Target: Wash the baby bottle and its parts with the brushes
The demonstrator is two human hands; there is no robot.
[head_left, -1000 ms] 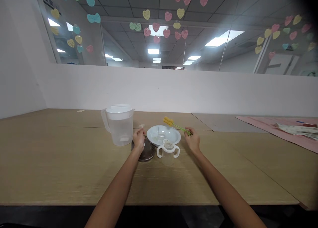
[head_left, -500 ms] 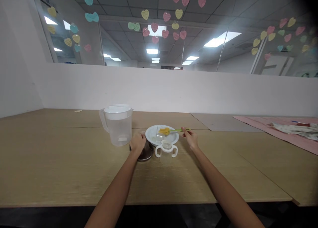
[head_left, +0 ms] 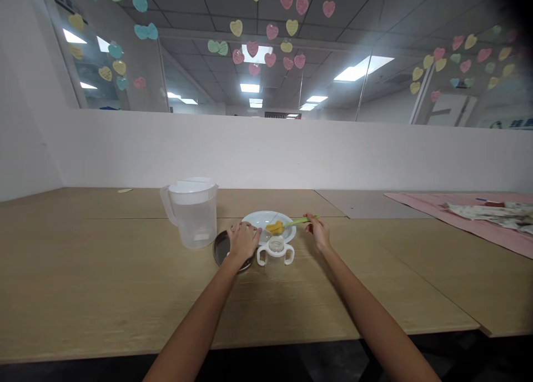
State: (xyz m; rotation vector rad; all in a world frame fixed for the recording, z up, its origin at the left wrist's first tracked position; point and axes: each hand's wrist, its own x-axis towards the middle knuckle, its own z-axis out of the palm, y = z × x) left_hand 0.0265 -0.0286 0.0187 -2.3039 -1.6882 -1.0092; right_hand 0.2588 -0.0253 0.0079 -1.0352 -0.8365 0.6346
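My right hand (head_left: 318,232) pinches the green handle of a sponge bottle brush (head_left: 293,222). Its yellow sponge head rests over a white plate (head_left: 250,217). My left hand (head_left: 243,240) reaches across a dark round tray (head_left: 221,250) to the plate's left edge, fingers apart. By its thumb, a clear piece (head_left: 266,235) in the plate is partly hidden; I cannot tell whether the hand touches it. In front of the plate stands a clear baby bottle (head_left: 275,265) without a cap, with a white two-handled ring around its neck.
A translucent lidded pitcher (head_left: 195,218) stands left of the tray. At the far right a pink cloth (head_left: 420,203) lies on the table (head_left: 125,282), with a crumpled patterned fabric (head_left: 485,211) on it. A white wall (head_left: 258,149) rises behind.
My left hand has moved right, off the tray's far side toward the plate, its fingers now spread out. The right hand keeps the brush, whose head has shifted slightly. The view has turned a little.
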